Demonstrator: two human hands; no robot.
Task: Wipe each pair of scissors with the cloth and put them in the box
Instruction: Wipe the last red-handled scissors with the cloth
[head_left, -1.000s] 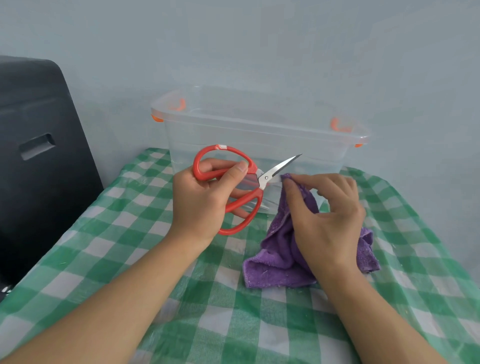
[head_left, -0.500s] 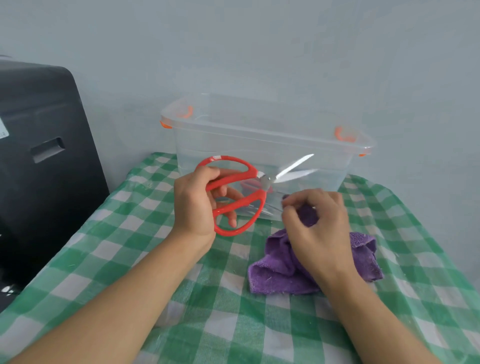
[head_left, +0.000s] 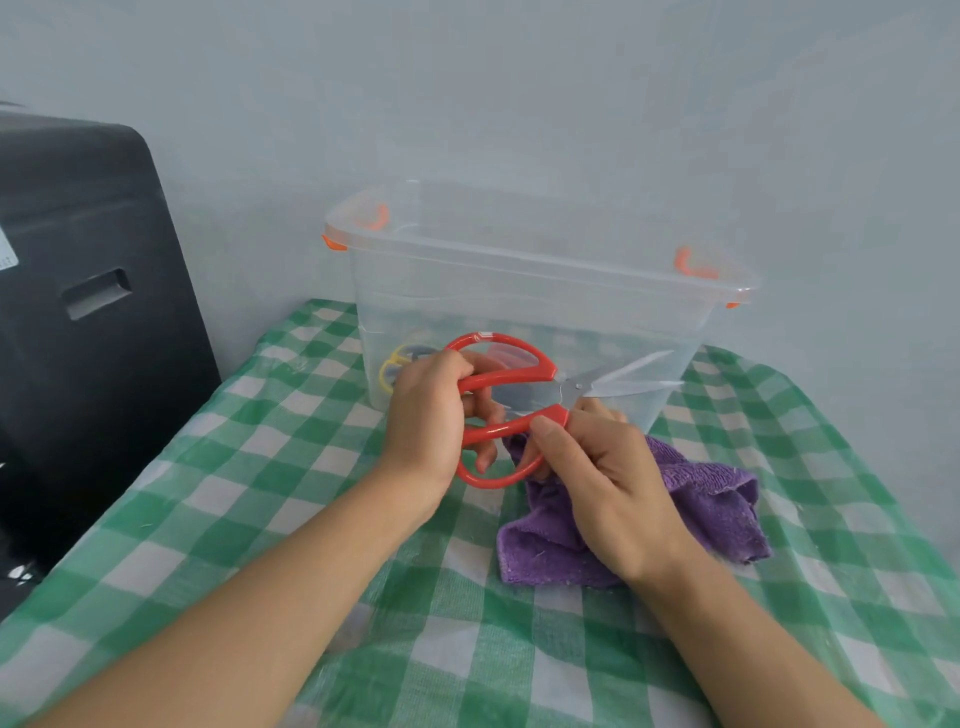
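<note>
- Holding: left hand (head_left: 431, 415), grip curled through the loops of the red-handled scissors (head_left: 506, 382); its fingertips are hidden behind the handles.
- Right hand (head_left: 605, 478): thumb and fingers pinch the lower red handle near the pivot; whether the purple cloth (head_left: 717, 499) is also caught in that grip cannot be told, as the palm covers that part of it.
- Scissors blades: apart, pointing right, held above the counter in front of the near wall of the clear box (head_left: 545, 291); tips blurred against the plastic.
- Cloth: crumpled on the green checked covering (head_left: 260, 493) of the counter, under and to the right of the right hand.
- Box contents: yellow loops (head_left: 395, 366) show through the left wall; the rest of that item is blocked by the left hand and hard to make out.
- Box fittings: orange clips at the corners; top open, no lid on it.
- Surroundings: black cabinet-like object (head_left: 93, 312), cut off at the left edge; pale wall close behind the box.
- Room: bare checked covering lies left of the left forearm and right of the cloth; the counter's right edge falls away near the frame border.
</note>
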